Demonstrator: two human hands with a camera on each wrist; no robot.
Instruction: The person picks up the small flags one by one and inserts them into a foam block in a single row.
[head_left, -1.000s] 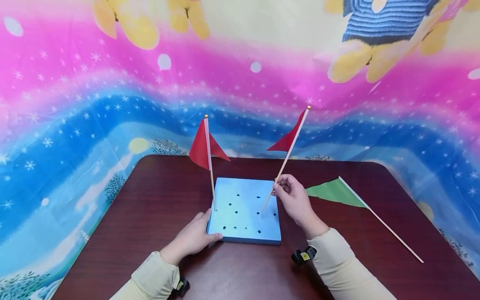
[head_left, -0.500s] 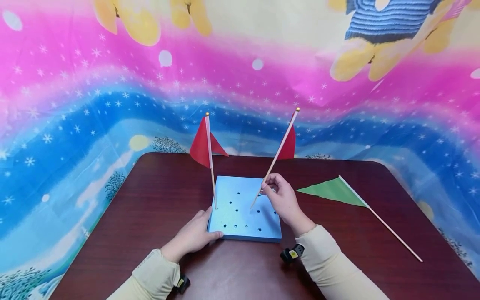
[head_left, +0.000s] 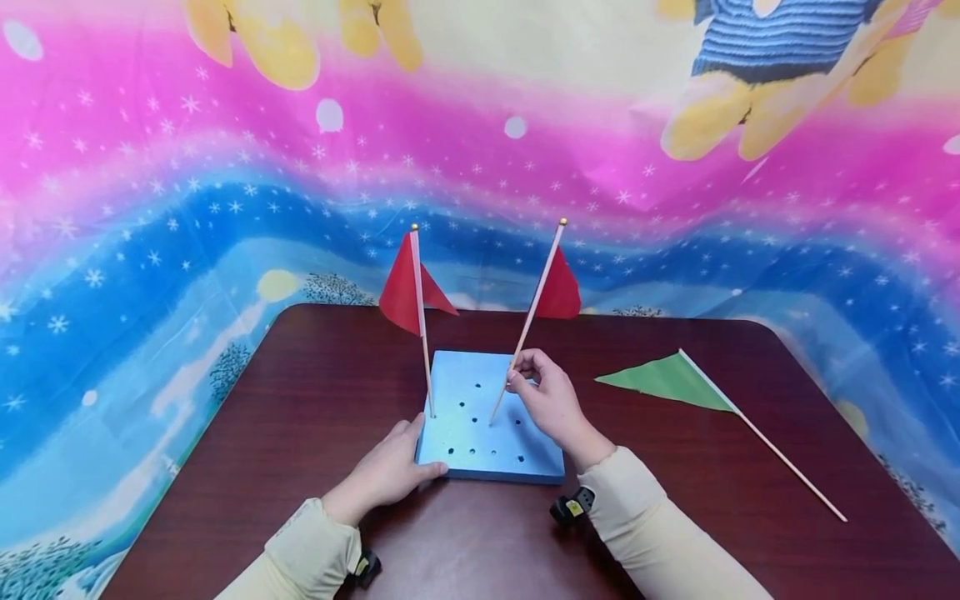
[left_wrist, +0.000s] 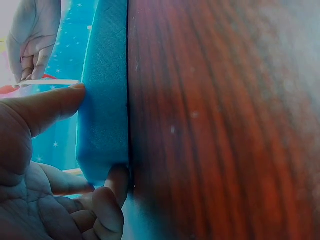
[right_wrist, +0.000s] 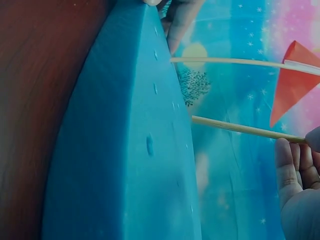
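A light-blue board (head_left: 495, 467) with several small holes lies on the table. My left hand (head_left: 386, 467) grips its near-left corner, thumb along the front edge and fingers at the left side. Between thumb and fingers, my right hand (head_left: 551, 400) pinches the stick of a red flag (head_left: 558, 287) above the board. That stick leans right, its lower tip at the board's surface around the middle; whether it sits in a hole I cannot tell. Another red flag (head_left: 401, 287) stands nearly upright in a hole by the board's left edge. In the right wrist view both sticks (right_wrist: 240, 127) show.
A green flag (head_left: 667, 385) lies on the dark wooden table (head_left: 300, 400), right of the board, its stick slanting toward the near right. Behind the table hangs a colourful printed backdrop (head_left: 480, 167).
My right hand has moved left with the red flag, carrying the stick's tip from the board's right part to near its middle. The left hand stays on the corner.
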